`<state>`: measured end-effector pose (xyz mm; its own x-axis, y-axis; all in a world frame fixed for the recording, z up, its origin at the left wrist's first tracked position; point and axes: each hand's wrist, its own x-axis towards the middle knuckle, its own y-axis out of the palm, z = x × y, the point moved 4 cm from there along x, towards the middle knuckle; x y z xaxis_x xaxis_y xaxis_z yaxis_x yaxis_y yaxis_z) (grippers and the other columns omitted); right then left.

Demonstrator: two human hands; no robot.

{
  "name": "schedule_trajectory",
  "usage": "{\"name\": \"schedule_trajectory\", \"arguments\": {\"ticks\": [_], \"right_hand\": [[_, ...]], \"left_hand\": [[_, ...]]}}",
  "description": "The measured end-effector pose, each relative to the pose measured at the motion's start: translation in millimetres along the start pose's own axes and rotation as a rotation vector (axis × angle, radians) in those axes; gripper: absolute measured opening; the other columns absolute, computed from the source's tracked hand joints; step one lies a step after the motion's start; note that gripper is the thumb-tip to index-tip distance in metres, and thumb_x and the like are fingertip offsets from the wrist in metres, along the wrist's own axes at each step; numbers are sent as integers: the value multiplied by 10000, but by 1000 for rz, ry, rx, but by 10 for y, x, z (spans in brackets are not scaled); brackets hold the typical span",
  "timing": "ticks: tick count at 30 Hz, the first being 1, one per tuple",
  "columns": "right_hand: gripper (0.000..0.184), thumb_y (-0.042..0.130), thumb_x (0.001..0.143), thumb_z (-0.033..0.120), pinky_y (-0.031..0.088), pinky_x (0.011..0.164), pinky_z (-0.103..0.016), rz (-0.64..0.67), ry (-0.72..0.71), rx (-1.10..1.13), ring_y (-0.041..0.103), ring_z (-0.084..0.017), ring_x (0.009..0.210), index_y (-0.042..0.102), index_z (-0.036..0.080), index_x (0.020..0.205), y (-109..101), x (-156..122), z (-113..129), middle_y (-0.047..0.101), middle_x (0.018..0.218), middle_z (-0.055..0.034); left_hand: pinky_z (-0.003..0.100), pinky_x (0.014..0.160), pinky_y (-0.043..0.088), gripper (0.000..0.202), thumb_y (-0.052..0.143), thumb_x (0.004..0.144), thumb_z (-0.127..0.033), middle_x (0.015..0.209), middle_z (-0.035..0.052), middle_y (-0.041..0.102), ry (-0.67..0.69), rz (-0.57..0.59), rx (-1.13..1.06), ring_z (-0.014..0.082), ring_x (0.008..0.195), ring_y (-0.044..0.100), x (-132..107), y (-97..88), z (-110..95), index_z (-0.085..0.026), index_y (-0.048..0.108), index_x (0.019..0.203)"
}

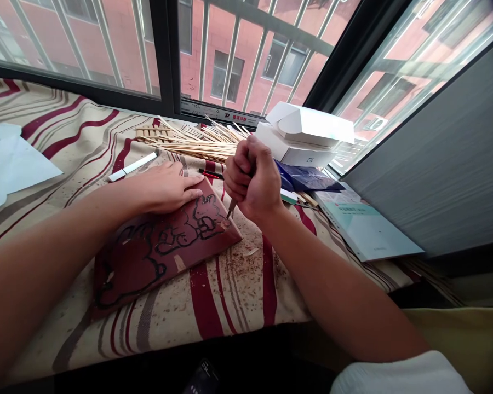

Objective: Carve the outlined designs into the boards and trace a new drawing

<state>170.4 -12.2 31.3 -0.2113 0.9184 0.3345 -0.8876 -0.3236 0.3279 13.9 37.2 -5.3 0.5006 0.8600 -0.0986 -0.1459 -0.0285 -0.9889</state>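
Striped cloth spreads below a barred window, with pale crumbs scattered on it. From my distant seat, I see a reddish-brown board with black outlines, toward eight o'clock from the view's centre. My left hand rests flat over the board's twelve o'clock edge, fingers loose, grasping nothing. My right hand is clenched around a slim tool, its tip down at the board's two o'clock edge. Around the board, I find a white marker at eleven, thin sticks at one, a white box at two and a book at three.
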Motion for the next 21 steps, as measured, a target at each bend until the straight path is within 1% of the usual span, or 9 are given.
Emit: {"name": "schedule_trajectory", "arguments": {"ticks": [4,8,10,13,17,19,21], "right_hand": [[609,540,890,749,70,364,-260,74,53,-4,81,-75,399,318,255,612,60,-2,-31,207,469,104],[623,522,888,770,81,352,-247,98,140,-27,86,-73,392,297,260,609,76,4,-53,213,451,106],[613,525,893,757,84,354,-245,104,146,-24,86,-75,399,296,261,616,65,7,-60,211,451,107],[594,537,896,737,91,357,-247,123,123,0,81,-78,415,297,262,629,58,9,-70,205,465,109],[574,529,903,719,98,358,-250,157,119,-31,87,-82,416,309,266,628,93,1,-96,207,458,109],[564,532,908,700,105,365,-253,110,72,-69,99,-83,416,306,266,626,88,-1,-84,215,460,106],[555,535,916,673,114,378,-257,29,-16,-82,110,-84,416,297,265,624,58,-3,-44,221,473,100]], "left_hand": [[476,1019,414,671,268,998,-651,1319,178,613,4,-11,0,382,1225,582,13,4,12,-310,524,1516],[482,1017,414,681,297,978,-691,1316,173,615,5,-22,-13,389,1225,580,16,11,12,-310,558,1478],[483,1009,420,682,313,967,-707,1308,169,622,-8,-25,-35,393,1222,578,12,13,8,-318,568,1465],[484,1003,423,696,313,959,-719,1299,168,632,-23,-38,-50,389,1204,586,3,6,-10,-320,566,1470],[486,1016,411,658,310,979,-664,1261,166,654,-6,-75,-32,381,1180,595,-10,-25,-59,-289,627,1417],[483,1008,414,634,303,991,-632,1234,164,663,-1,-88,-28,379,1172,598,-14,-36,-75,-279,653,1384],[471,992,424,622,289,997,-621,1217,155,667,0,-100,-18,370,1162,604,-17,-41,-79,-288,655,1376]]}}
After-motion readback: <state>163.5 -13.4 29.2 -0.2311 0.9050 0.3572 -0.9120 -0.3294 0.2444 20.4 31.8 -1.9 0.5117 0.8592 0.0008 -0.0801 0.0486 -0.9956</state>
